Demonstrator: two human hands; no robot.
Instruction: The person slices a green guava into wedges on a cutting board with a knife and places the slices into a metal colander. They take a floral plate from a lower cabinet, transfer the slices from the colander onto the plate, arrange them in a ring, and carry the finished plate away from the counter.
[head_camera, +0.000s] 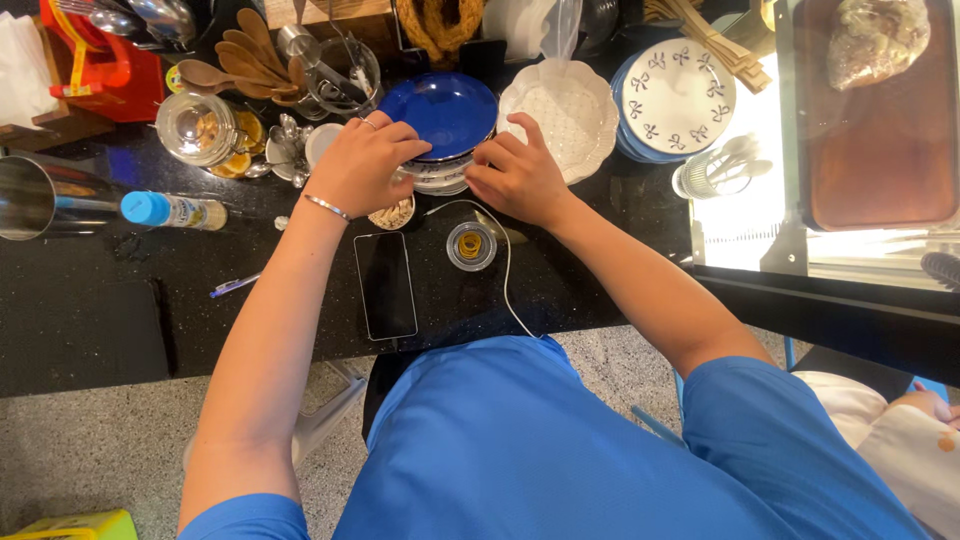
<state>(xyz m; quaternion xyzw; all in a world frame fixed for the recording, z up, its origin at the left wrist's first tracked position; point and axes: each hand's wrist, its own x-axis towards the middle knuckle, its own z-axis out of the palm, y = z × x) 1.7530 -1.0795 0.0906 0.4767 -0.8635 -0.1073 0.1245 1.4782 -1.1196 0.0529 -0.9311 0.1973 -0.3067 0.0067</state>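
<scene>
1. Black, speckled stone makes up the counter (90, 330), and it is crowded along its far edge: a glass jar (196, 128) with orange slices, a bunch of wooden spoons (240, 62), a white scalloped dish (560, 112), and a stack of white plates with blue bow marks (678, 97).

2. From the head view, the person in a blue shirt leans over a small stack of dishes (437, 172) at the middle of the counter, with a deep blue plate (440, 110) lying on top.

3. The left hand (362, 165), with a ring and a thin bracelet, is curled over the left rim of the stack, fingers closed against the edge of the blue plate.

4. The right hand (518, 178) presses in from the other side, fingers bent around the lower dishes; whether it grips or only steadies them I cannot tell.

5. Nearer the body lie a dark phone (386, 285) face up, a small round tub (471, 245) with a white cable looping round it, and a pen (234, 286) off to the left.

6. As I judge it, the stack is seated on the counter and not yet lifted or parted; the blue plate sits square on top, so the handling looks barely begun.
</scene>
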